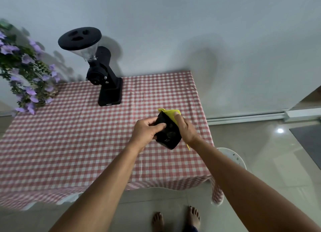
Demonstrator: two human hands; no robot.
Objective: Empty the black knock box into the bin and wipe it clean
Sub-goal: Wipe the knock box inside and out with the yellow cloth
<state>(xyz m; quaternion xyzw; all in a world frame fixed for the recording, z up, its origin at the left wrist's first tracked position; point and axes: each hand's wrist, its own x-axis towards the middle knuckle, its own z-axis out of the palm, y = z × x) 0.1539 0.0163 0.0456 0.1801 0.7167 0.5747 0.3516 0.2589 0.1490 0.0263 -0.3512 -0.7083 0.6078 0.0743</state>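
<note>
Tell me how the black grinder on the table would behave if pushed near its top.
Probably tips rather than slides: the grinder is tall, with a wide hopper above a small base. The checked tablecloth may bunch under it.

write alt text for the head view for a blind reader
A person's left hand holds a black knock box above a red checked table while the right hand holds a yellow cloth against it. A black coffee grinder stands behind.

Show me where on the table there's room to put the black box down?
The tablecloth is bare across the whole near-left stretch, from the grinder to the front edge. Another bare strip runs from the grinder to the table's right edge. The back-left corner is crowded by the flowers and grinder.
</note>
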